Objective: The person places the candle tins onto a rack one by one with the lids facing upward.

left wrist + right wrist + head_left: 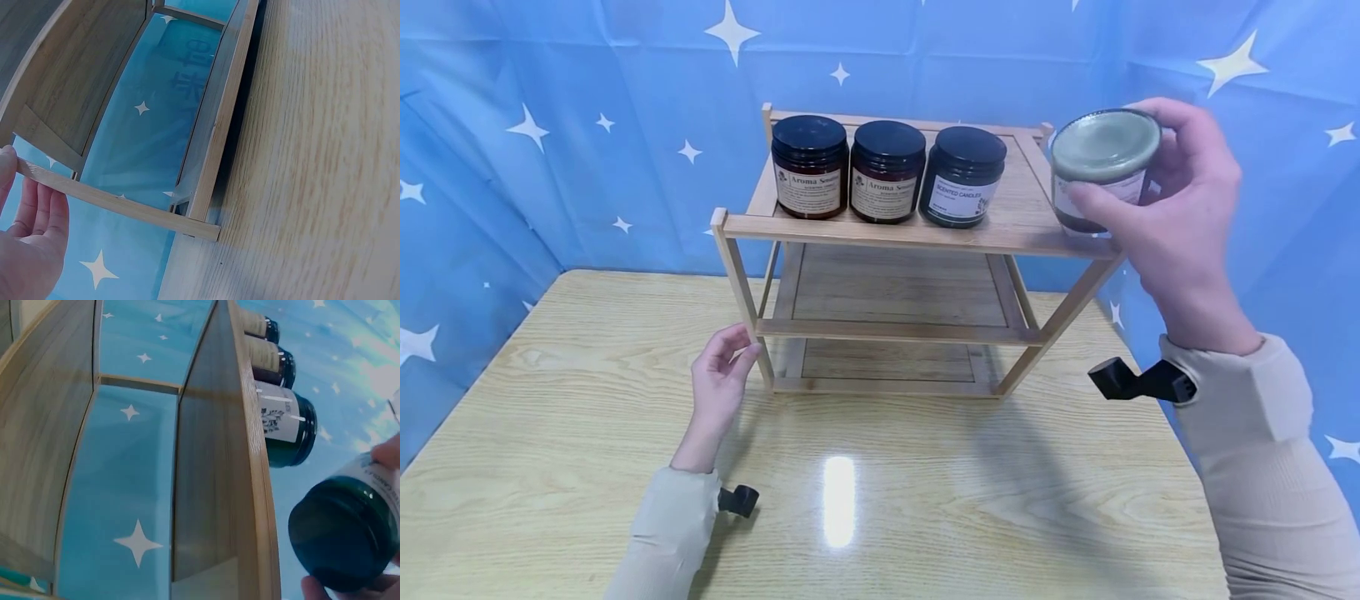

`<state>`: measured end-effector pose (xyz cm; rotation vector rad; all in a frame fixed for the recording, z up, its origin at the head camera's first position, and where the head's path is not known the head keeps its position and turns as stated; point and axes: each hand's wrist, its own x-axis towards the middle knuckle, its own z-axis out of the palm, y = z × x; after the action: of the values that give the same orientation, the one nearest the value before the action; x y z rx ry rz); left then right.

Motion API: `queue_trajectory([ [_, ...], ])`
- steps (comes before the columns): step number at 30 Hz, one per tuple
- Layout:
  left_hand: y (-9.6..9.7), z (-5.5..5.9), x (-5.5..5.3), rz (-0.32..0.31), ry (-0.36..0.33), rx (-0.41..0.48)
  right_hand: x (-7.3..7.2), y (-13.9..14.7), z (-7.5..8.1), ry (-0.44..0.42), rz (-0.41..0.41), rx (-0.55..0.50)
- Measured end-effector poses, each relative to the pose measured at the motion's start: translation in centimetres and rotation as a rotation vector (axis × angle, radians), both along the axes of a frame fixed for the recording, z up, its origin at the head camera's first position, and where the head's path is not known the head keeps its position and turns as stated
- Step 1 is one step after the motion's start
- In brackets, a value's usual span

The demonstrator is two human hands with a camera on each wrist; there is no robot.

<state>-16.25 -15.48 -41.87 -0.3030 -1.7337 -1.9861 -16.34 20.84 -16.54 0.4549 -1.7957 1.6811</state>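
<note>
My right hand (pixel 1187 187) grips a green scented candle jar (pixel 1105 150) by its sides, above the right end of the wooden rack's top shelf (pixel 1030 179). The jar's pale green round end faces up, and its dark end (pixel 340 534) points down in the right wrist view. With thumb and fingers, my left hand (pixel 722 367) holds the rack's front left leg (pixel 94 195). Along the top shelf's front stand two brown jars, one at the left (pixel 810 167) and one beside it (pixel 887 171), then a dark green candle jar (pixel 964 177), all with black lids.
Two lower shelves, the middle one (pixel 895 287) and the bottom one (pixel 887 360), sit under the jars. The rack stands on a light wood table (pixel 587 417). Behind it hangs a blue curtain (pixel 647 100) with white stars.
</note>
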Motion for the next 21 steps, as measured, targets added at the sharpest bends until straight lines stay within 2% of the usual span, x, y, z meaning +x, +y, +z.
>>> queue_trajectory([
  [6,0.0,0.0,0.0,-0.005,0.004,0.009,-0.6,0.5,0.9,-0.051,-0.182,0.322],
  [9,0.1,0.0,0.0,-0.007,0.009,0.014,-1.0,1.1,0.9,-0.074,-0.198,0.393],
  [17,0.1,-0.1,-0.1,-0.003,0.012,0.012,-1.5,2.0,1.0,-0.06,-0.239,0.636],
  [21,0.1,0.0,-0.1,-0.001,0.007,0.013,-1.6,2.2,1.0,-0.035,-0.217,0.67],
])
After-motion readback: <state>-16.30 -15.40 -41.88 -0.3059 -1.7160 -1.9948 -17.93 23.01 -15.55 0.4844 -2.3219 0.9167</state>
